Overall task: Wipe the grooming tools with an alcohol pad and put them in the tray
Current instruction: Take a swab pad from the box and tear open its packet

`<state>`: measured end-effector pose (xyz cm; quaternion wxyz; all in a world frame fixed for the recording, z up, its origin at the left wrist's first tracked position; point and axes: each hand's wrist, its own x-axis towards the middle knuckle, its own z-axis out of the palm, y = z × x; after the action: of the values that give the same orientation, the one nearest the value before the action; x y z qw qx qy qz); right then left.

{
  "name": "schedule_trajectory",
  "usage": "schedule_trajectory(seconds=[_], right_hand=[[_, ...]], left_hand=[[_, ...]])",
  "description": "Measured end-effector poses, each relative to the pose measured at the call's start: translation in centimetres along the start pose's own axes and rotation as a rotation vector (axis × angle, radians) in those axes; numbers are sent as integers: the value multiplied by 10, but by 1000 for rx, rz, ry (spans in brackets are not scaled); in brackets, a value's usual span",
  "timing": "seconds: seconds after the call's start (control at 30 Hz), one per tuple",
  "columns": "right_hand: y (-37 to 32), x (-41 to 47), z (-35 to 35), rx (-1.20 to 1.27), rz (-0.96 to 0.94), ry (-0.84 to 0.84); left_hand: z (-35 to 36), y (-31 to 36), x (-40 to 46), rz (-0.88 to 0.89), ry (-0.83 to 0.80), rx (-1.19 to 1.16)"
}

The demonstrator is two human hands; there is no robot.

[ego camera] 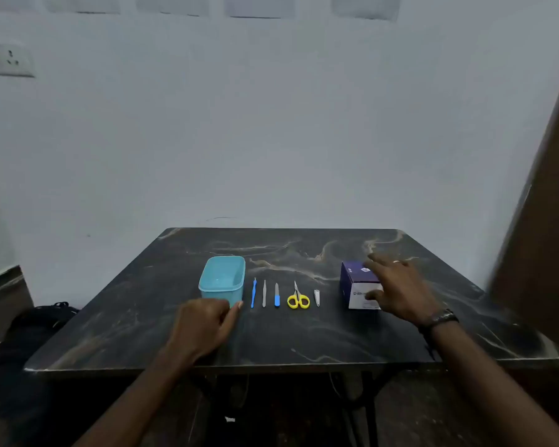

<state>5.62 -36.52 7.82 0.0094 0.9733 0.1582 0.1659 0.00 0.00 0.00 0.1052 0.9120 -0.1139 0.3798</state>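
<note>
A light blue tray (222,279) stands on the dark marble table (291,337). To its right several grooming tools lie in a row: a thin blue-handled tool (253,293), grey tweezers (264,293), a blue-handled file (277,295), yellow scissors (298,298) and a small nail clipper (317,297). Further right is a purple and white box (359,285). My right hand (400,288) rests on that box, fingers over its top and thumb on its front. My left hand (204,327) hovers loosely curled just in front of the tray, holding nothing.
A pale wall rises behind the table, with a socket (8,59) at upper left. A brown panel (549,221) stands at the right. A dark bag (29,343) lies on the floor to the left of the table.
</note>
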Motion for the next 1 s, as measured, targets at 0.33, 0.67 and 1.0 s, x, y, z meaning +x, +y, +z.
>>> schedule_trajectory(seconds=[0.33, 0.67, 1.0], right_hand=[[9, 10, 8, -257, -119, -81], [15, 19, -16, -278, -160, 120], [13, 69, -33, -108, 125, 405]], left_hand=[[0, -6, -20, -185, -209, -31], [-1, -6, -24, -196, -212, -21], [-3, -6, -25, -199, -186, -30]])
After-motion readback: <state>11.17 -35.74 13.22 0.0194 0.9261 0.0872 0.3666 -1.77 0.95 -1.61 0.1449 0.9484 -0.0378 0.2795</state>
